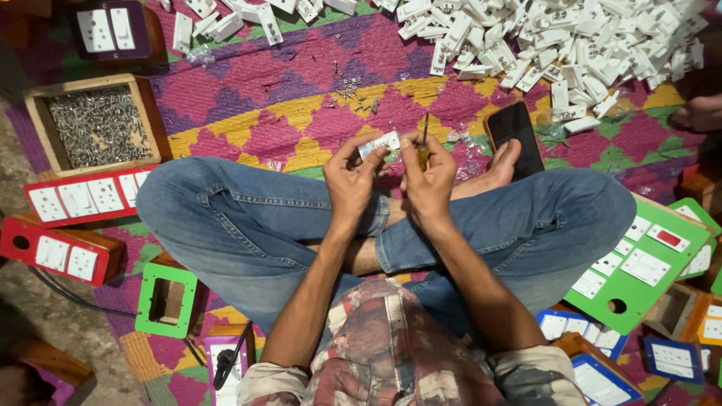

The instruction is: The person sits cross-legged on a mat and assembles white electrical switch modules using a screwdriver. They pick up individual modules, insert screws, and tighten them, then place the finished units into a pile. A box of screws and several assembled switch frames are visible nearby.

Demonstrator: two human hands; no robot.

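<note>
Nearest the lens sat a patterned shirt (391,353) above crossed blue-jeaned legs (248,225). Over the lap, the left hand (350,177) pinched a small white plastic switch part (380,143), its long axis crosswise. Just right of it, the right hand (429,180) gripped a yellow-handled screwdriver (423,146), shaft upright. Fingers hid the tip's contact point.

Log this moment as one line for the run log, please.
left hand: holds white switch part | right hand: holds screwdriver against it | nearby: black phone, screw box, white parts pile
</note>
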